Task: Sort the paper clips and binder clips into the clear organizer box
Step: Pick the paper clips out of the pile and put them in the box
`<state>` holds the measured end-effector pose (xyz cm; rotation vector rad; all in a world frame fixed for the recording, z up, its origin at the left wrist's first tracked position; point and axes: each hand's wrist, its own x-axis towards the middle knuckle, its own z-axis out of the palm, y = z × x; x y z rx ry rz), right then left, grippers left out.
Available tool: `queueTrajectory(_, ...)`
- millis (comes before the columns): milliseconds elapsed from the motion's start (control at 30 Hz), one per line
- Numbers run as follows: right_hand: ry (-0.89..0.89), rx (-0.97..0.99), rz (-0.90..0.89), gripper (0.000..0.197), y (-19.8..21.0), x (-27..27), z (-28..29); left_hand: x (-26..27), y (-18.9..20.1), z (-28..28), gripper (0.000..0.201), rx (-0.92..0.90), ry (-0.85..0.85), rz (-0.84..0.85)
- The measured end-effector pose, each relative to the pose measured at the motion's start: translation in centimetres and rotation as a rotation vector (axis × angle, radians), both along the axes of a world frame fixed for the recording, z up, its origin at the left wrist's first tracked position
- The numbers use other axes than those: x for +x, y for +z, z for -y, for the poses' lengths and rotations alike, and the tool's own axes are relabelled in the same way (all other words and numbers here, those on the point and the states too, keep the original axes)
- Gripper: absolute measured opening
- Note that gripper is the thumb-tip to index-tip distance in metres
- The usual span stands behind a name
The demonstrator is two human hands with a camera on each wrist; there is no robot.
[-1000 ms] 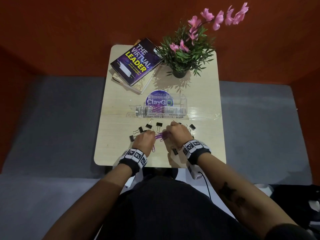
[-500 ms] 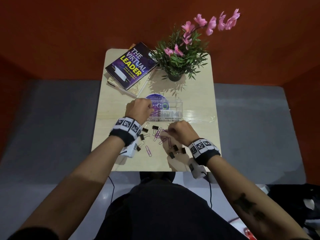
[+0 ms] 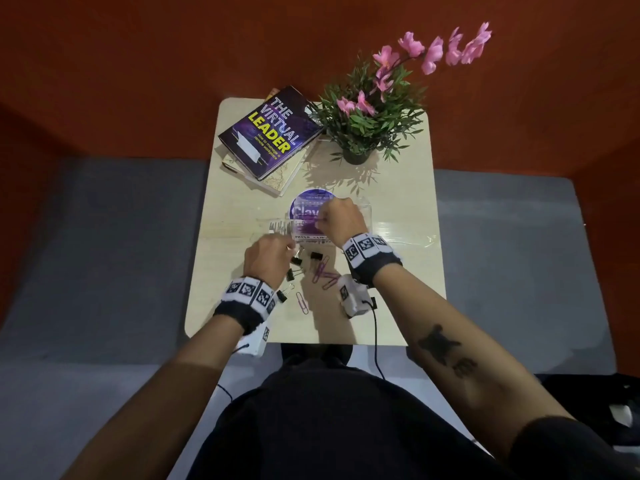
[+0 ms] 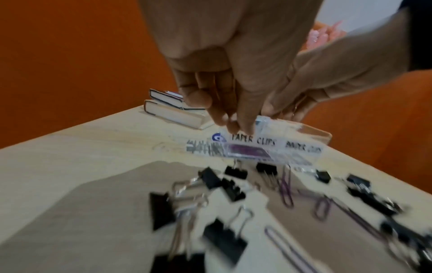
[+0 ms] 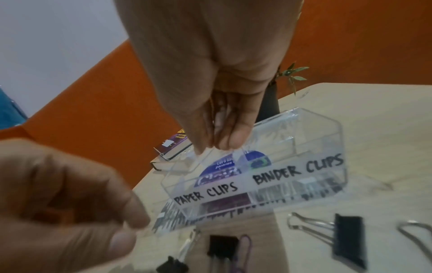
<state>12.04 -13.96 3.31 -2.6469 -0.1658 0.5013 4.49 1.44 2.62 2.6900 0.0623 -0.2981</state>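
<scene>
The clear organizer box (image 3: 367,210) (image 5: 327,122), labelled PAPER CLIPS and BINDER CLIPS, stands mid-table with purple clips in its paper-clip section. My right hand (image 3: 322,219) (image 5: 219,146) hangs over that section, fingertips bunched and pointing down, seemingly pinching thin paper clips. My left hand (image 3: 289,249) (image 4: 238,127) hovers at the box's front left, fingers curled with thumb against fingertips; blur hides whether it holds anything. Black binder clips (image 3: 316,256) (image 4: 224,238) and purple paper clips (image 3: 320,273) (image 4: 286,186) lie scattered in front of the box.
Two stacked books (image 3: 270,129) sit at the far left of the small wooden table (image 3: 398,271), and a potted plant with pink flowers (image 3: 367,116) at the far right. A round purple sticker (image 3: 310,199) lies under the box. Orange walls close in behind.
My right hand rose from the loose clips to above the box. My left hand came back from the box toward the binder clips in front of it.
</scene>
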Motion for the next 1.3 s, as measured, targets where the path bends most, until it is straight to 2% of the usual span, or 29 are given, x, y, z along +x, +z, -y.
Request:
queueTrajectory(33, 0.004, 0.004, 0.039, 0.009, -0.1, -0.6, 0.5, -1.0, -0.5, -0.1, 0.009, 0.005, -0.058, -0.022)
queueTrajectory(100, 0.036, -0.001, 0.094, 0.013, -0.7, -2.1, 1.8, -2.8, -1.7, -0.1, 0.011, 0.049, -0.207, -0.068)
queueTrajectory(233, 0.171, -0.065, -0.058, 0.015, -2.0, -5.7, 4.7, -5.4, -3.4, 0.1, 0.023, 0.119, -0.435, -0.087)
queueTrajectory(367, 0.236, -0.13, -0.143, 0.03, -3.4, -8.0, 5.9, -5.8, -4.4, 0.7, 0.057, 0.166, -0.52, -0.053)
queueTrajectory(467, 0.253, -0.117, -0.127, 0.032, -3.8, -8.8, 5.5, -5.1, -4.6, 1.6, 0.07, 0.191, -0.547, -0.018)
queueTrajectory(600, 0.2, -0.067, -0.111, 0.033, -3.7, -9.1, 5.0, -4.8, -4.8, 2.6, 0.047, 0.264, -0.635, 0.011)
queueTrajectory(733, 0.247, -0.039, -0.11, 0.031, -4.1, -9.3, 4.8, -5.6, -5.2, 2.0, 0.027, 0.259, -0.59, 0.041)
queueTrajectory(833, 0.278, -0.082, -0.051, 0.019, -4.4, -9.6, 4.5, -6.2, -5.3, 1.5, 0.018, 0.258, -0.545, 0.034)
queueTrajectory(900, 0.284, -0.112, -0.014, 0.015, -4.6, -9.6, 4.4, -6.3, -5.2, 1.6, 0.024, 0.236, -0.481, 0.024)
queueTrajectory(1000, 0.342, -0.102, 0.045, 0.022, -5.0, -9.6, 4.5, -6.1, -5.0, 2.2, 0.037, 0.174, -0.36, -0.031)
queueTrajectory(1133, 0.486, -0.155, 0.057, 0.026, -5.2, -9.9, 4.4, -5.8, -5.6, 2.7, 0.022, 0.158, -0.302, -0.089)
queueTrajectory(1300, 0.513, -0.149, 0.066, 0.018, -4.9, -9.3, 4.3, -5.7, -5.3, 3.0, 0.016, 0.081, -0.197, -0.104)
